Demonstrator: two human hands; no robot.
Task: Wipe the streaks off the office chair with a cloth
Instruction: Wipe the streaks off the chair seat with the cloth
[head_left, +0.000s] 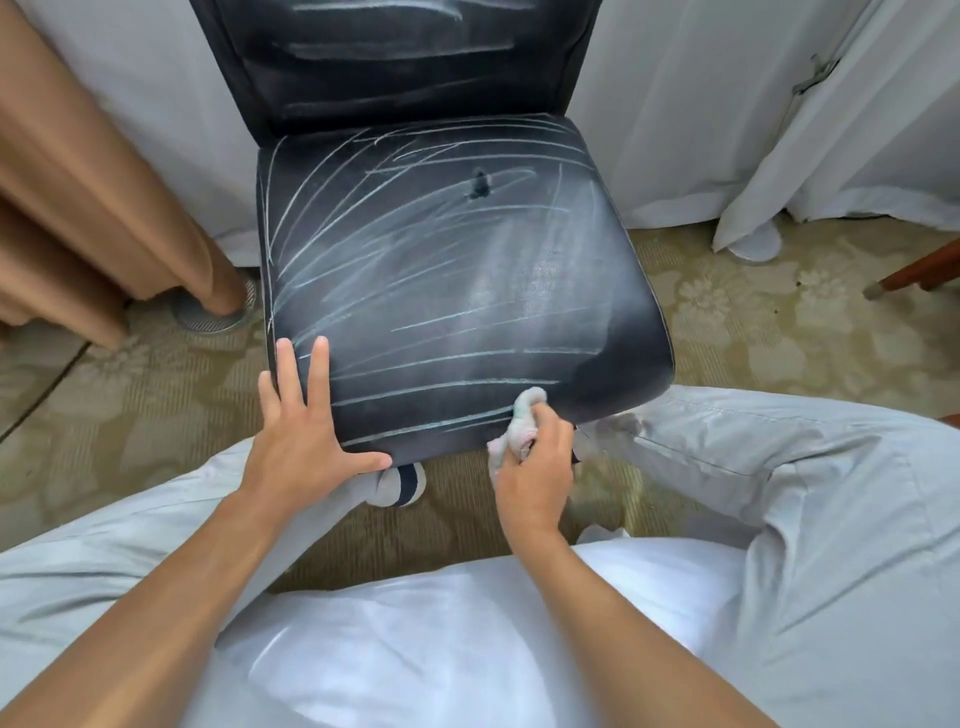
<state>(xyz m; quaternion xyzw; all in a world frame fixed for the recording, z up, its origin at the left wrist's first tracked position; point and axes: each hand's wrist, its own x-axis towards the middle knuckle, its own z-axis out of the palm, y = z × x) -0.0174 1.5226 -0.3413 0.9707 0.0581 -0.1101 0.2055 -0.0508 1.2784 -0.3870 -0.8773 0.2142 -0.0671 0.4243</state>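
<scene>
While the left hand (301, 436) lies flat with fingers spread on the chair (457, 270) seat's front edge at 7 o'clock, the right hand (535, 467) grips a bunched cloth (522, 421) against that edge at 5 o'clock. White streaks (363, 244) cross seat and backrest.

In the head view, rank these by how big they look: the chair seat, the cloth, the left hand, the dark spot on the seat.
1. chair seat
2. left hand, nearer the camera, so partly inflated
3. cloth, partly hidden in the right hand
4. dark spot
</scene>
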